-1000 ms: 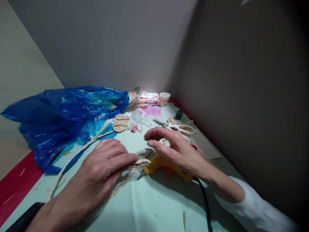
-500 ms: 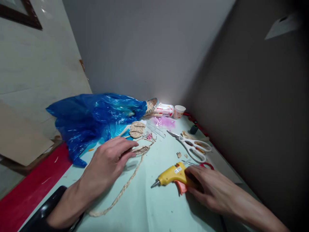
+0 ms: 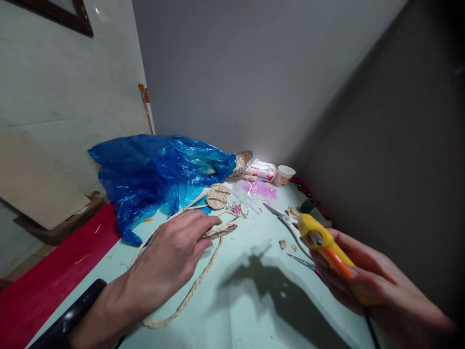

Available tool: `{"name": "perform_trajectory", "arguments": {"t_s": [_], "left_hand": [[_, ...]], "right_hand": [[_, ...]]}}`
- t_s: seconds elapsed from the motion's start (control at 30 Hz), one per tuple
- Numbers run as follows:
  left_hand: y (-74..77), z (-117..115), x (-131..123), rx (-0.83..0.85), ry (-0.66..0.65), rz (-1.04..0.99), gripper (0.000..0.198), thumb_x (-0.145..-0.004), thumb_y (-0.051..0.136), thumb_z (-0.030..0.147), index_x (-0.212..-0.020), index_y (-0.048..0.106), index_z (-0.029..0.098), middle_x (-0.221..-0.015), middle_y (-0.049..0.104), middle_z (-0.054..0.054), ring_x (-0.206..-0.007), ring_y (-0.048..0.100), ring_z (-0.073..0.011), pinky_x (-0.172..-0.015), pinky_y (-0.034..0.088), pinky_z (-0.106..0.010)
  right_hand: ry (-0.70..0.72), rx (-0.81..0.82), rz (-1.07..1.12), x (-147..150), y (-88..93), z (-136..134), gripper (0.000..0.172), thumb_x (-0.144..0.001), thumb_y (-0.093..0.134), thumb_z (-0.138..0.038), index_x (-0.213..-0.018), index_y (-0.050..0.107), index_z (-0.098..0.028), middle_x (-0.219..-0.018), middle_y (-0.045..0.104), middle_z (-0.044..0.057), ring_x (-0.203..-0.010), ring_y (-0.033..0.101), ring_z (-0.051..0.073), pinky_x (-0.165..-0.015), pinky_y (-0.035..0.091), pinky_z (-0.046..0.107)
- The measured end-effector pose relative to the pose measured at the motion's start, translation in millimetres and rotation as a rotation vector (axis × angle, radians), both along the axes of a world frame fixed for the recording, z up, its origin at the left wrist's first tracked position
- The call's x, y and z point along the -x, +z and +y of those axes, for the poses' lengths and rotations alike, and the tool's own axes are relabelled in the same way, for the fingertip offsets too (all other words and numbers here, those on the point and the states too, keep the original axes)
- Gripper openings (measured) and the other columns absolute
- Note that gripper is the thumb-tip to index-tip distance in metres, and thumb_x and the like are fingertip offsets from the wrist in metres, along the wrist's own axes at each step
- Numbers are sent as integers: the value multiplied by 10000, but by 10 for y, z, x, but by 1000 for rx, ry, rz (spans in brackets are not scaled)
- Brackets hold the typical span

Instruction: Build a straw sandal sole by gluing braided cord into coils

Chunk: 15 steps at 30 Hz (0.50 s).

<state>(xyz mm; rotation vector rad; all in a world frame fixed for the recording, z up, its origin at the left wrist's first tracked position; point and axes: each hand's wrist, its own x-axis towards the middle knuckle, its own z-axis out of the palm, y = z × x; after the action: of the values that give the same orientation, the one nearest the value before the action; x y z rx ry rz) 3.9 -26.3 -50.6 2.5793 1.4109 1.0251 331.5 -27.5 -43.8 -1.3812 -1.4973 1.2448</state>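
Between the fingertips of my left hand (image 3: 178, 242) is the coiled end of a braided straw cord (image 3: 198, 281); its tail curves down over the table toward me. My right hand (image 3: 366, 276) is wrapped around the handle of a yellow glue gun (image 3: 327, 242), lifted off the table. The nozzle points toward me, and an orange trigger shows below it. Just beyond my left hand lies a round woven straw piece (image 3: 218, 197) with dark lines across it. White-handled scissors (image 3: 290, 222) lie partly hidden behind the glue gun.
A crumpled blue plastic bag (image 3: 152, 174) covers the back left, with a woven basket (image 3: 243, 161) at its mouth. A paper cup (image 3: 284, 176) and a white-and-red packet (image 3: 262, 170) stand near the wall. A second pair of scissors (image 3: 303, 262) lies near my right hand.
My right hand has raised the glue gun from the table and turned its nozzle toward me. My left hand keeps its hold on the cord. The view has shifted slightly.
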Motion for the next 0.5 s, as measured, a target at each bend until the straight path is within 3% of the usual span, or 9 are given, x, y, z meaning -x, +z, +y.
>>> {"name": "perform_trajectory", "arguments": {"t_s": [0.1,0.23,0.37,0.5], "left_hand": [[1,0,-9,-28,6,-4,268,-925,530,90,-1153,652,161,-996,727,-71,-911,672,-211,-784,513,-318],[2,-9,-17,-65,7,-8,226,-923,550,97,-1110,672,134,-954,731,-76,-882,680,-209,-766,515,-309],[-21,-10,-29,-94,-9,14,237,-928,552,86,-1136,654,134,-964,731,-78,-885,677,-214,-770,506,-322],[-60,-5,-60,-132,10,45,266,-910,567,62,-1158,629,138,-989,730,-89,-891,666,-232,-789,501,-355]], "right_hand": [[47,62,161,112,150,51,367,-709,741,-509,-971,631,-277,-687,548,15,-411,425,111,-351,360,266],[146,147,163,246,281,110,376,-776,710,-488,-1099,642,-307,-573,568,1,-299,359,82,-306,252,257],[134,-33,8,251,238,85,302,-855,637,-537,-1072,698,-335,-531,533,14,-413,453,139,-391,391,293],[48,-187,-218,220,134,-86,357,-853,656,-543,-1163,688,-369,-761,652,59,-551,551,192,-453,486,314]]}}
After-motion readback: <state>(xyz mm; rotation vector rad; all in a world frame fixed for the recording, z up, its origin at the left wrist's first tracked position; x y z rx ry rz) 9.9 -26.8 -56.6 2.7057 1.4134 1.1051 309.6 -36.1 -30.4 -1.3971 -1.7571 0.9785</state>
